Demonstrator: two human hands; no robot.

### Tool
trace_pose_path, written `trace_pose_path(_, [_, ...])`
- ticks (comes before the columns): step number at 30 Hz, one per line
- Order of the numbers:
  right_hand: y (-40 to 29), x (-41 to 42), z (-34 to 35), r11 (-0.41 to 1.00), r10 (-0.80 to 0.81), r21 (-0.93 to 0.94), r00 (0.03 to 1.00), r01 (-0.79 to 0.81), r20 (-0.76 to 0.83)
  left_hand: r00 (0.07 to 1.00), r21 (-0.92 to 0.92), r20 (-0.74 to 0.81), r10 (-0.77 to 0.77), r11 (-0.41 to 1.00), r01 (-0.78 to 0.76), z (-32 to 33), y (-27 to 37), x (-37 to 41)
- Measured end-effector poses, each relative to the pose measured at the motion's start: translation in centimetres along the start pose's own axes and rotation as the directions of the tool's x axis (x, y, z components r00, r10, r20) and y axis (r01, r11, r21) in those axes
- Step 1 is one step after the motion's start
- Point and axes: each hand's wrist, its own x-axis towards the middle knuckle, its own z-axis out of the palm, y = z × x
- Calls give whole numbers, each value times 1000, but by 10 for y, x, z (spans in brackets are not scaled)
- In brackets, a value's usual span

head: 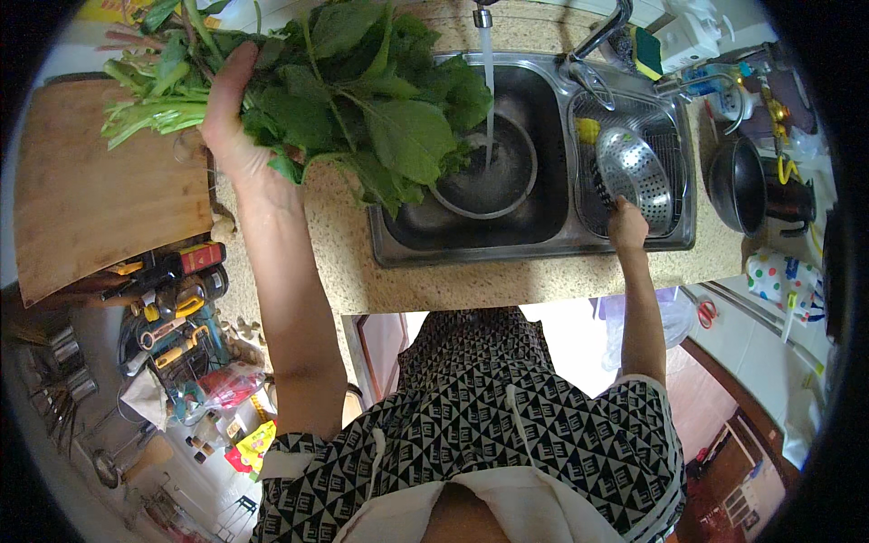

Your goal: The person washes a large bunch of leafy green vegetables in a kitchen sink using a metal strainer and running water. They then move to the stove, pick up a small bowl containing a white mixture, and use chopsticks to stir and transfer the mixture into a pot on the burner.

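A large bunch of leafy greens (pixel 380 115) is gripped near its stems by my left hand (pixel 237 122), above the counter and the left edge of the sink. Water runs from a faucet (pixel 483 19) into a round metal basin (pixel 519 183) in the left bowl of the double sink (pixel 475 256); the leaves cover part of the basin. In the right bowl, my right hand (pixel 629 224) holds the near rim of a perforated stainless steel colander (pixel 628 159), which is tilted on a wire rack (pixel 584 197). Beside the colander is a yellow item (pixel 587 130).
A wooden cutting board (pixel 115 197) lies on the left, with bottles (pixel 200 258) and peelers near it. Right of the sink stands a dark bowl (pixel 736 186). Behind it are a sponge (pixel 646 54) and a soap bottle (pixel 706 78). Red scissors (pixel 707 313) hang lower right.
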Motion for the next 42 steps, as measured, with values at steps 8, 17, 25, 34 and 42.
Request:
trace_pose_path(8, [-156, 19, 23, 773, -522, 367, 848, 517, -95, 994, -3, 66, -85, 996, 85, -16, -6, -4])
trace_pose_path(17, [-212, 56, 166, 908, -295, 387, 898, 158, 325, 990, 97, 58, -128, 988, 122, -6, -23, -11])
trace_pose_path(25, [-110, 6, 30, 203, -230, 953, 935, -226, 271, 989, 67, 43, -141, 988, 138, 5, -41, -7])
trace_pose_path(34, [8, -22, -14, 144, -34, 984, 994, -101, 107, 981, 40, 121, -152, 988, 149, 27, -52, -16])
trace_pose_path(42, [17, -14, -31, 919, -331, 178, 933, 352, -139, 985, 50, 138, -99, 994, 93, 21, -52, -17])
